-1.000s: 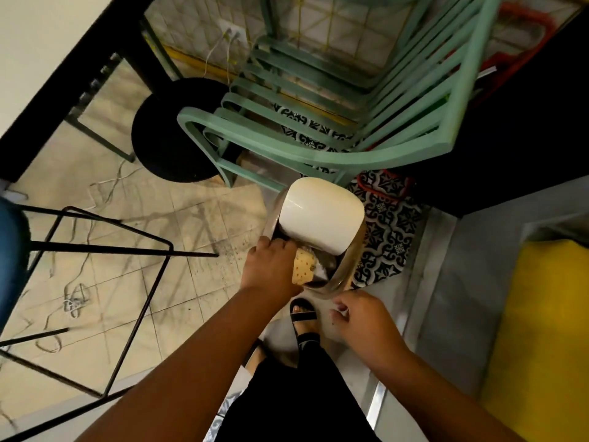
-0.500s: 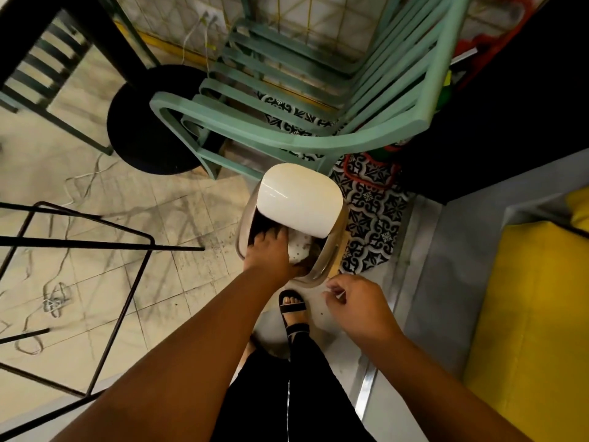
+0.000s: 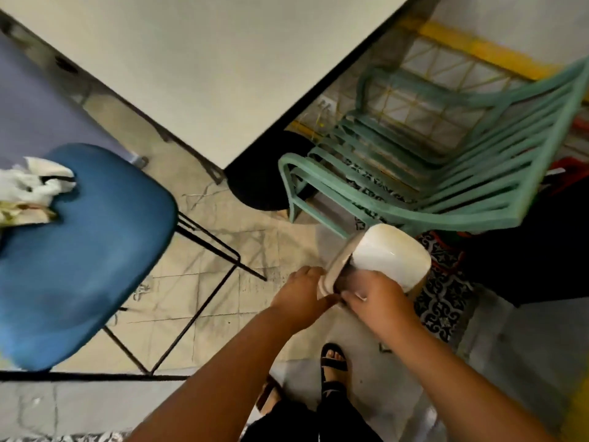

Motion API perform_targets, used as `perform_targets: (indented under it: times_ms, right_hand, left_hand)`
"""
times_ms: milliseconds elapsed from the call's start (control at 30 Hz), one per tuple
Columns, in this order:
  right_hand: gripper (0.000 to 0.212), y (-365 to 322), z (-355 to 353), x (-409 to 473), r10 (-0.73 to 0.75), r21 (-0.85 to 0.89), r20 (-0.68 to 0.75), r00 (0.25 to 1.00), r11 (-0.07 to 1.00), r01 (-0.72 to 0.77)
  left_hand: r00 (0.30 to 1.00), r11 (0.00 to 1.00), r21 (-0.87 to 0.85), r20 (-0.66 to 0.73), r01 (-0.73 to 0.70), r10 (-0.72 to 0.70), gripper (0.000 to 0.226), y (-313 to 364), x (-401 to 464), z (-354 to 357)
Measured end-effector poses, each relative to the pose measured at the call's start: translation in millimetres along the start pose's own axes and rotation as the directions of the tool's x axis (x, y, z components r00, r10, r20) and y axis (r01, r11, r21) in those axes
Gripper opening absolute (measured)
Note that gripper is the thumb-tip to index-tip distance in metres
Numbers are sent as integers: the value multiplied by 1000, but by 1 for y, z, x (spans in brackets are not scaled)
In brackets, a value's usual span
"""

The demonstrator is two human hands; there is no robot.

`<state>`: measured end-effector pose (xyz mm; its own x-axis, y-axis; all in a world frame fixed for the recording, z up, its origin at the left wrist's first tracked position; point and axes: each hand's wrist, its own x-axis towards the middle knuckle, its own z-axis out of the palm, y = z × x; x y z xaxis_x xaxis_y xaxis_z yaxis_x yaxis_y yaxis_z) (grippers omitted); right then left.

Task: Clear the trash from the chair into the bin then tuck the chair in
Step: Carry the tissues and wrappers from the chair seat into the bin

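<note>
Now, nearest to me, the person stands with one sandalled foot [image 3: 333,358] on the grey floor, both arms reaching down to the bin [image 3: 379,263]. A moment ago the left hand [image 3: 299,295] was pushed inside the bin with a scrap of trash while the right waited just short of the rim; since then the left has come out and rests against the outside of the rim, fingers curled, holding nothing I can make out. The right hand [image 3: 373,298] has moved in over the opening, and something small and pale sits at its fingertips, though whether that is a pinched scrap I cannot tell. The white lid [image 3: 390,255] stands raised.

Their gaze has swung left, and that brings the blue chair [image 3: 79,250] into sight, well apart from the bin. Crumpled white trash [image 3: 35,186] lies on its far left edge, so I judge the clearing unfinished and the tucking not begun. Farther off sit the pale table [image 3: 207,68] and a green slatted chair [image 3: 430,173].
</note>
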<state>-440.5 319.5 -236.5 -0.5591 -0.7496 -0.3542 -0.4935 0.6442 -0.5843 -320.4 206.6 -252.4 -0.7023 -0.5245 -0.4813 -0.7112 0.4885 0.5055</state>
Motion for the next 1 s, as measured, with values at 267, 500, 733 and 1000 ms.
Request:
perform_targets:
  times_ms: [267,500,733,1000]
  right_hand:
    - [40,-134,44,-3,-261,-125,154,953,951,281]
    - [39,-270,87,3,-479,-53,173,860,868,494]
    - [30,-358,107,43,-600,12,207,773,792,611]
    - [31,-431,154,116,-606,0,364,707,759,651]
  left_hand:
    - [907,974,-188,-376,127,-190,59,-86,-90,-93]
    - [598,886,-420,-665,194,-446,58,-149,-143,-162]
    - [317,718,-689,-662,101,-679,54,-165,-127,-208]
    - [142,586,-796,-569,154,-810,56,-209,-92,-230]
